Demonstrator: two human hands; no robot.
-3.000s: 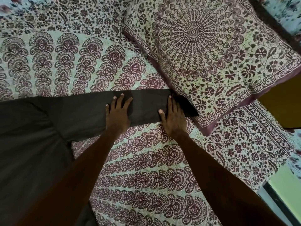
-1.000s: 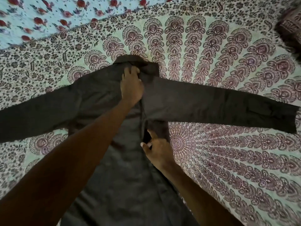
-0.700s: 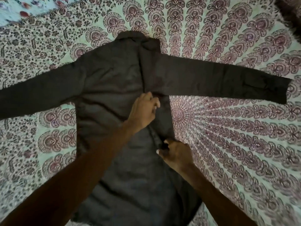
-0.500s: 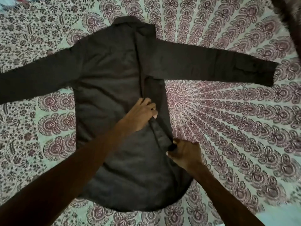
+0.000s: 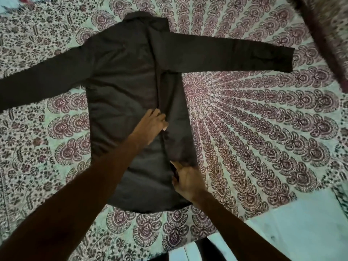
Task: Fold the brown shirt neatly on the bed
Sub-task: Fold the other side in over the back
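The brown shirt [image 5: 120, 87] lies flat on the patterned bedsheet [image 5: 263, 129], collar away from me and both long sleeves spread out sideways. Its right side panel is folded inward, making a lengthwise crease down the body. My left hand [image 5: 152, 127] presses on the middle of the shirt at that crease, fingers laid on the cloth. Lower down, my right hand [image 5: 185, 178] pinches the folded panel's edge near the hem, thumb pointing up the crease.
A patterned pillow [image 5: 331, 34] sits blurred at the top right corner. The sheet's edge and a pale surface [image 5: 301, 232] show at the bottom right, close to the shirt's hem.
Both hands left the right sleeve for the shirt's body. My left hand slid from the collar down the crease to mid-body, and my right hand moved down the folded edge toward the hem.
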